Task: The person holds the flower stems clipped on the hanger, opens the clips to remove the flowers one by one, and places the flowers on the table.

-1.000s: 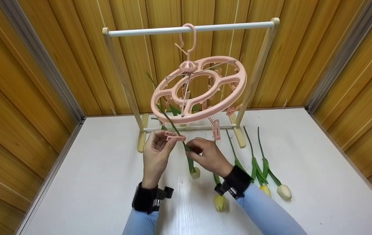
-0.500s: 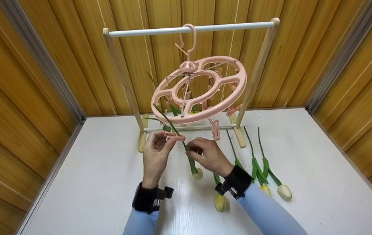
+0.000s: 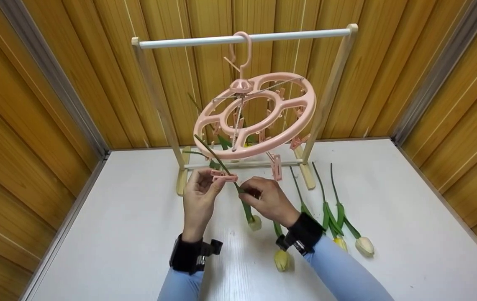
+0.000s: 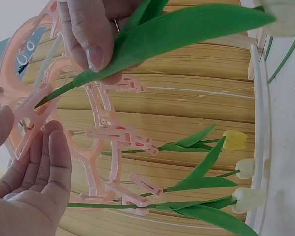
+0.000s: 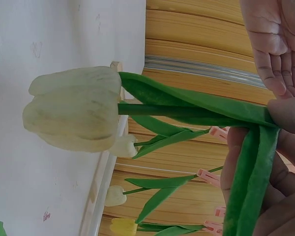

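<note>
White tulip (image 5: 152, 109) held in mid-air over the middle of the table (image 3: 108, 234), bloom pointing down and near, stem slanting up to the far left. Pinched at the base of its leaves by the right hand (image 3: 270, 200), thumb against curled fingers. Pinched in turn between thumb and fingers of the left hand (image 3: 198, 200): a pink clip (image 3: 225, 178), set crosswise to the stem. Stem running into the clip in the left wrist view, and out beyond it in the head view, with its tip in front of the near left rim of a round pink hanger (image 3: 259, 149). Hard to tell whether closed tight on the stem or squeezed apart.

Hooked over the white bar (image 3: 297, 34) of a wooden rack (image 3: 336, 83): that same hanger, tilted, with more pink clips beneath. Hanging bloom-down from some of these, on the far side: a yellow tulip (image 4: 234, 140) and two other white tulips (image 4: 248, 200).

Lying on the table to the right, stems toward the far side: a pale yellow tulip (image 3: 281, 260) beside the right wrist, a yellow bloom (image 3: 339, 242) partly behind the right sleeve (image 3: 339, 267), and, farther right, one more white bloom (image 3: 365, 246).
</note>
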### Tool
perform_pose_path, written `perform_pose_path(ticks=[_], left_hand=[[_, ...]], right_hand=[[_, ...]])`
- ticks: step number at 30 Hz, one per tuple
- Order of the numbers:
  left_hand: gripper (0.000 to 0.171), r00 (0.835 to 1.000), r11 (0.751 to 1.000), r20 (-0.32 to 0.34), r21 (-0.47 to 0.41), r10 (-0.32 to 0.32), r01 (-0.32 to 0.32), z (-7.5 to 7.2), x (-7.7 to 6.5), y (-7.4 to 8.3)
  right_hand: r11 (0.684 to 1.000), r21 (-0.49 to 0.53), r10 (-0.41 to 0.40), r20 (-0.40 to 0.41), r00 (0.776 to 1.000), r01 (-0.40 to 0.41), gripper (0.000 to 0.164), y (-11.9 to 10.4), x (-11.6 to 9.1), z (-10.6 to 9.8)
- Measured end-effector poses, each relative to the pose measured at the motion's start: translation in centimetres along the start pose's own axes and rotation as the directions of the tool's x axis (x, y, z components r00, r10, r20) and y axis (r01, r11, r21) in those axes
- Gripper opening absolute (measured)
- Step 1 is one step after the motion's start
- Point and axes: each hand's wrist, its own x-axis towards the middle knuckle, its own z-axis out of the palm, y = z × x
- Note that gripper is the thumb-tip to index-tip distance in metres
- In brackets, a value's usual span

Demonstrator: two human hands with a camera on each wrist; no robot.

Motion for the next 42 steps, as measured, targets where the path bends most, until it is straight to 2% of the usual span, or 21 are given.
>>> perform_pose_path(ticks=[17,26,30,36,42], left_hand=[[0.021,1.0,1.0,0.02,-0.02,0.008,-0.007,-0.06,0.11,0.06],[0.021,1.0,1.0,-0.008,0.021,-0.003,0.003,0.06,0.13,0.06],[0.02,1.0,1.0,0.002,0.028,0.014,-0.014,0.01,0.12,0.06],[0.019,0.998,0.998,0.031,0.027,0.05,-0.051,-0.09,0.11,0.07],[0.02,0.998,0.998,0.024,0.021,0.053,-0.054,-0.1,0.14,0.02]], right_hand=[[1.0,-0.014,-0.009,0.001,1.0,0.009,0.006,-0.02,-0.02,-0.25],[1.0,-0.02,-0.007,0.0,1.0,0.007,0.006,0.17,-0.05,-0.23],[1.0,-0.019,-0.012,-0.003,1.0,0.012,0.006,0.28,-0.08,-0.2],[1.0,-0.008,0.025,0.001,1.0,-0.025,0.007,0.18,-0.11,-0.24],[0.999,-0.009,0.035,0.004,0.999,-0.035,0.007,0.14,-0.13,-0.29]])
